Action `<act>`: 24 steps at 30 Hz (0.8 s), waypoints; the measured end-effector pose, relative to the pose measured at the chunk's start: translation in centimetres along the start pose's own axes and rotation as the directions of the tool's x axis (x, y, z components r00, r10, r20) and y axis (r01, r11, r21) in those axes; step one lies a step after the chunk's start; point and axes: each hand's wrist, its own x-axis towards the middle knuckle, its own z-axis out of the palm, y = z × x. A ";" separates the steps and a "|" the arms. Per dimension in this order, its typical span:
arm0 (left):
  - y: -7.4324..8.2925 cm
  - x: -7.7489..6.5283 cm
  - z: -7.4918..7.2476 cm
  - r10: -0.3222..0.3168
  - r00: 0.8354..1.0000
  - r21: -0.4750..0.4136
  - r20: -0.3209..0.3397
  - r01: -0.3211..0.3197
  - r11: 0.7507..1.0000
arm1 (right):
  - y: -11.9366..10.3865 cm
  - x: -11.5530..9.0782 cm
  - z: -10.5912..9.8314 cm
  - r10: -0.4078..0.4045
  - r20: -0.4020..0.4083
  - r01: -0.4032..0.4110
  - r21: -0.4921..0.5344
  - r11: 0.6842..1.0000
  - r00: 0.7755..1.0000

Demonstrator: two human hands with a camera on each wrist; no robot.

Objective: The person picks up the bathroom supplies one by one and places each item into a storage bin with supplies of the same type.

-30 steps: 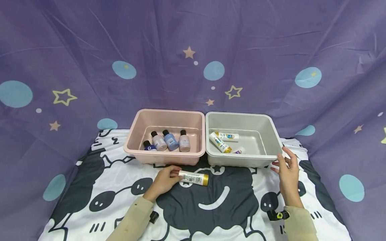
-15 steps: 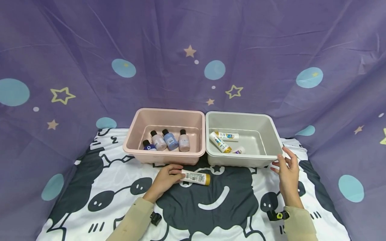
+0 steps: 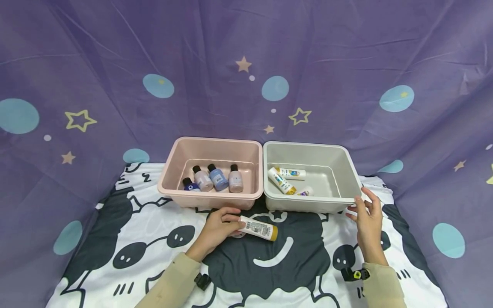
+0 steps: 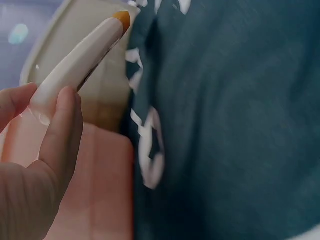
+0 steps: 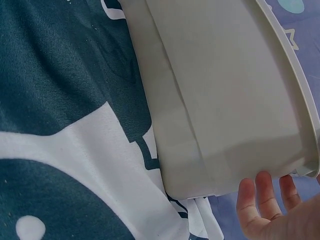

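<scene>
My left hand (image 3: 217, 229) pinches a white tube with a gold cap (image 3: 259, 228) by its white end, thumb against fingers. In the left wrist view the tube (image 4: 75, 62) is raised off the cloth, its gold cap pointing away from the hand. My right hand (image 3: 369, 224) holds the near right corner of the light grey bin (image 3: 308, 204). Seen from the right wrist, several fingertips (image 5: 264, 180) touch the lower outer wall below the rim; the thumb is mostly out of that view. Inside the grey bin lie two similar tubes (image 3: 282, 181) and a small, partly hidden white item (image 3: 305, 191).
Directly left of the grey bin stands a pink bin (image 3: 215, 199) holding several black-capped bottles (image 3: 218, 179). Both bins sit on a black-and-white sheep-print cloth (image 3: 265, 273). A purple patterned curtain (image 3: 215, 111) hangs behind and around the sides.
My left hand has shifted slightly right with the tube, whose gold cap has swung right and toward me. The right hand stays at the grey bin's corner.
</scene>
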 end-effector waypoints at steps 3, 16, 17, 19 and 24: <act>0.8 -0.4 0.6 0.009 0.999 -0.014 0.037 -0.009 1.000 | 0.0 0.0 0.0 0.001 -0.001 -0.001 0.006 1.000 1.000; 5.3 -1.1 2.6 0.068 0.988 0.004 0.138 -0.069 0.998 | 0.0 -0.1 0.0 0.012 -0.005 -0.012 -0.004 1.000 1.000; 5.7 -1.0 2.7 0.076 0.987 -0.003 0.141 -0.076 0.997 | 0.0 -0.1 0.0 0.013 -0.004 -0.013 -0.005 1.000 1.000; 6.4 -0.7 2.9 0.089 0.985 -0.010 0.147 -0.088 0.996 | 0.0 -0.1 0.0 0.010 -0.001 -0.010 -0.005 1.000 1.000; 8.2 0.4 3.2 0.133 0.980 -0.016 0.148 -0.132 0.991 | 0.0 -0.1 -0.1 -0.001 0.011 0.000 0.008 1.000 1.000</act>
